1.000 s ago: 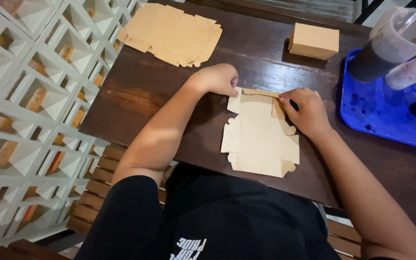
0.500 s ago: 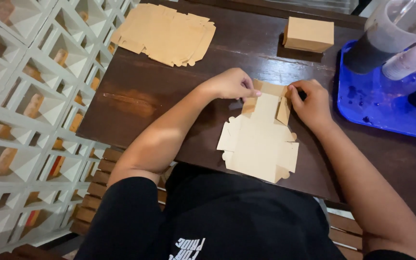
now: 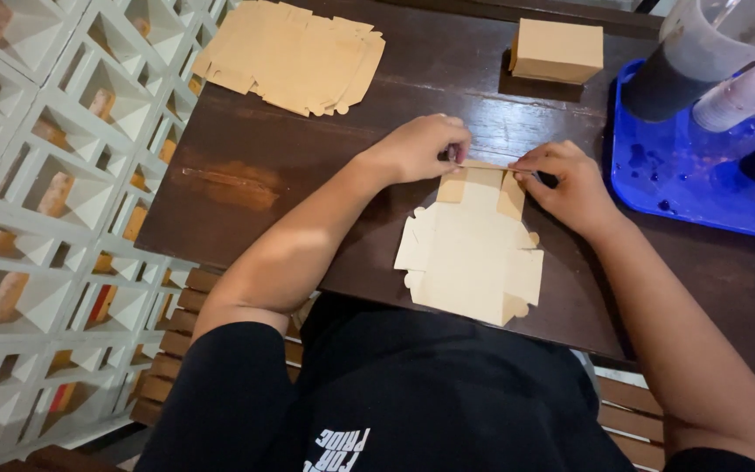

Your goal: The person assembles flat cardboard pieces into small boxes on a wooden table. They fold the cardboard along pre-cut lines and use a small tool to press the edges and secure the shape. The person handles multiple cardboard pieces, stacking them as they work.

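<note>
Head view: the flat cardboard box blank (image 3: 472,258) lies before me on the dark table (image 3: 246,175), long axis running away. My left hand (image 3: 419,149) and right hand (image 3: 570,185) pinch its far flap, equally near.

The flat cardboard sheet (image 3: 469,258) is pale tan, as are the stack of sheets (image 3: 294,54) and the folded box (image 3: 557,51). The table (image 3: 308,157) is dark brown wood with an orange-brown patch. The tray (image 3: 701,188) is bright blue, the wall blocks (image 3: 45,175) white, and the shirt (image 3: 412,393) black, apparently with white print.
</note>
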